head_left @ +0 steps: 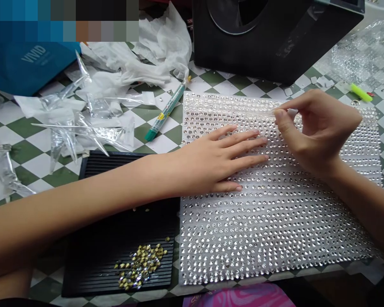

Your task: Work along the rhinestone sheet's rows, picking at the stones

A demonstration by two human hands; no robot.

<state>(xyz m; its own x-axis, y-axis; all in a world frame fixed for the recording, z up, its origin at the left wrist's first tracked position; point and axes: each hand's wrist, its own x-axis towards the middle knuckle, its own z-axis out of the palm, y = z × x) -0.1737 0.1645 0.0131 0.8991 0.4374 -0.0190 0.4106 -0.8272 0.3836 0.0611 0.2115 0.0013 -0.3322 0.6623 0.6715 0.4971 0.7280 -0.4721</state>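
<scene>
Flatly, left hand splays; right hand pinches, apparently, clear film.

head view, one: worn on head, facing forward and down, close above left hand, right hand, table.

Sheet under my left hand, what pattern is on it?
The sheet has silvery studded rows, clearest in the head view.

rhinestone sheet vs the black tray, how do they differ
The rhinestone sheet is pale and silvery; the tray is black. The sheet carries stones in rows, the tray a loose pile. The sheet looks larger than the tray. Both lie on the checkered surface.
</scene>
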